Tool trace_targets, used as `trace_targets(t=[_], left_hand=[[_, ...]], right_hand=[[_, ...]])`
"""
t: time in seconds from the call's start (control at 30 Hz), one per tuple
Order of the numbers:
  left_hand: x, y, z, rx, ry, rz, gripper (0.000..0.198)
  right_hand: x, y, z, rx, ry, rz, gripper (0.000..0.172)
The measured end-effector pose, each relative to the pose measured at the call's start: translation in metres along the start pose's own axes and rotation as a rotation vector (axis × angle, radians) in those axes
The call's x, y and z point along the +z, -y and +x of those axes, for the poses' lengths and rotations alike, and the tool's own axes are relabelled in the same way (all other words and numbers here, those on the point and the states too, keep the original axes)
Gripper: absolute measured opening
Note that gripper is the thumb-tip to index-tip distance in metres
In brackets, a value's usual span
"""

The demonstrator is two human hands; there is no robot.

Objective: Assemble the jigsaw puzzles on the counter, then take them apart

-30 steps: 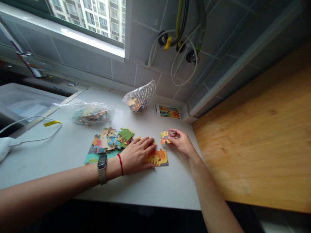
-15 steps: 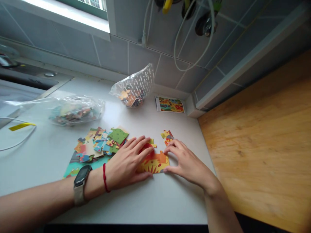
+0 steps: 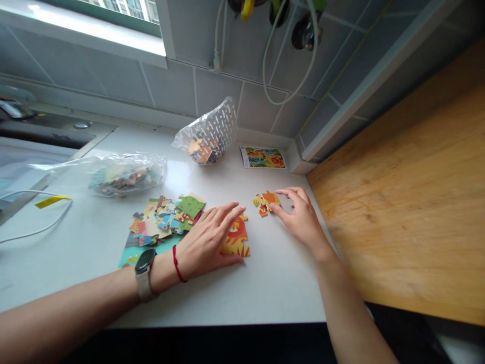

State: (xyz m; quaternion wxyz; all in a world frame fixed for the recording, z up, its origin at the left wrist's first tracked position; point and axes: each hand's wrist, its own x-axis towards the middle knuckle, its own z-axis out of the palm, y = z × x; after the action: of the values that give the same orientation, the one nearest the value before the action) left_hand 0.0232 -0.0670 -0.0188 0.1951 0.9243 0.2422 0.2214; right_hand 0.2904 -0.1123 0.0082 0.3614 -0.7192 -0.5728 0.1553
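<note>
My left hand (image 3: 210,237) lies with fingers stretched over a joined part of a jigsaw puzzle (image 3: 237,230), which shows a red lion on orange and yellow. The fingers and palm hide some of that part. Farther right, my right hand (image 3: 301,215) has an orange puzzle piece (image 3: 271,197) between its thumb and fingertips, low at the counter. That piece sits against a couple of small loose pieces (image 3: 261,206). Left of my left hand, a heap of loose puzzle pieces (image 3: 170,220) rests on a teal puzzle section (image 3: 132,253).
Behind stand a clear bag of pieces (image 3: 210,139) and a flatter plastic bag (image 3: 127,174). A picture card (image 3: 264,157) lies by the wall. A white cable (image 3: 64,222) crosses the left. A wooden board (image 3: 397,202) borders the white counter (image 3: 273,293) on the right.
My right hand has moved away from the lion part's right end with the orange piece, up to the small loose pieces. My left hand stays over the puzzle, its fingers slightly raised. The view shifted.
</note>
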Motion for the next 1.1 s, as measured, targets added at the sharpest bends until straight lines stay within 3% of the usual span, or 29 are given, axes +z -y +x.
trace_targets(t=[0.07,0.17,0.23,0.37,0.57,0.77,0.9,1.0,1.1], left_hand=[[0.000,0.000,0.001,0.009,-0.042,-0.024,0.115],[-0.001,-0.002,0.000,0.044,-0.080,-0.031,0.117],[-0.003,-0.003,-0.001,0.067,-0.089,-0.029,0.115],[-0.004,-0.003,-0.002,0.059,-0.078,-0.015,0.122],[0.000,0.001,-0.004,-0.025,-0.030,-0.004,0.138],[0.005,0.008,-0.006,-0.061,0.038,0.090,0.142],[0.003,0.010,-0.004,-0.071,0.053,0.110,0.148],[-0.002,0.010,-0.003,-0.071,0.063,0.102,0.143],[-0.005,0.008,-0.002,-0.051,0.066,0.103,0.119]], right_hand=[[0.012,0.007,-0.004,0.023,0.102,0.079,0.031],[0.034,0.017,-0.012,0.097,0.311,0.259,0.046],[0.046,0.020,-0.015,0.117,0.368,0.347,0.056],[0.052,0.019,-0.013,0.116,0.405,0.450,0.048],[0.039,0.022,-0.009,0.091,0.340,0.459,0.039],[0.030,0.026,-0.014,-0.048,0.349,0.454,0.028],[0.026,0.023,-0.012,-0.043,0.201,0.473,0.033],[0.024,0.015,-0.005,0.045,0.075,0.506,0.039],[0.022,0.007,0.002,0.145,0.030,0.535,0.047]])
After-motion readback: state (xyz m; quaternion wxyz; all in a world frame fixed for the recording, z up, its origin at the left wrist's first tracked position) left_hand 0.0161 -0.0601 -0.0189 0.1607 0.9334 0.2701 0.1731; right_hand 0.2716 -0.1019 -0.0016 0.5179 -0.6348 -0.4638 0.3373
